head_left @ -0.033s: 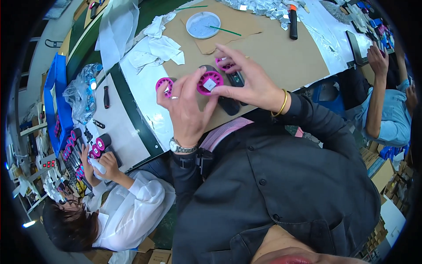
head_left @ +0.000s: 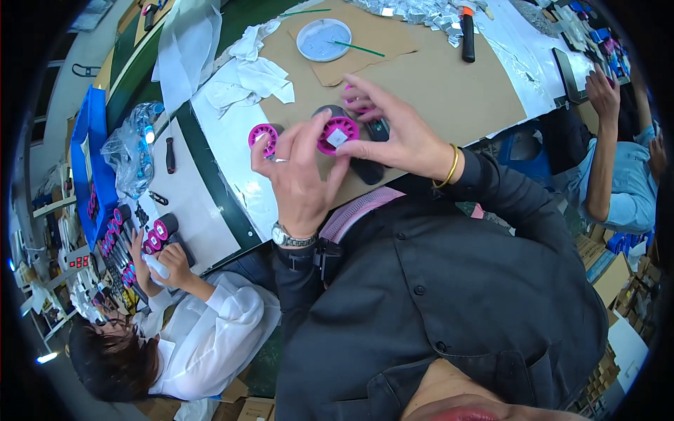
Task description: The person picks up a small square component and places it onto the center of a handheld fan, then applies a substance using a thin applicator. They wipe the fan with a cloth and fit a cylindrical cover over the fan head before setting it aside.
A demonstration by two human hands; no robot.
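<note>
My left hand [head_left: 298, 175] and my right hand [head_left: 397, 137] meet over a brown cardboard sheet [head_left: 435, 77]. Between them they pinch a round magenta ribbed disc [head_left: 337, 135] with a small pale square at its centre. The left thumb presses its left edge and the right fingers hold its right side. My left index finger reaches a second magenta disc [head_left: 263, 133] lying to the left. A third magenta piece [head_left: 353, 105] shows under my right fingers. Black parts [head_left: 368, 170] lie just below the held disc, partly hidden by my hands.
A white round dish [head_left: 319, 38] with a green stick, crumpled white cloths [head_left: 246, 70] and a black marker [head_left: 467, 35] lie farther back. At lower left a person in white [head_left: 210, 330] works beside rows of magenta-and-black parts [head_left: 158, 231]. Another person in blue [head_left: 618, 175] sits at right.
</note>
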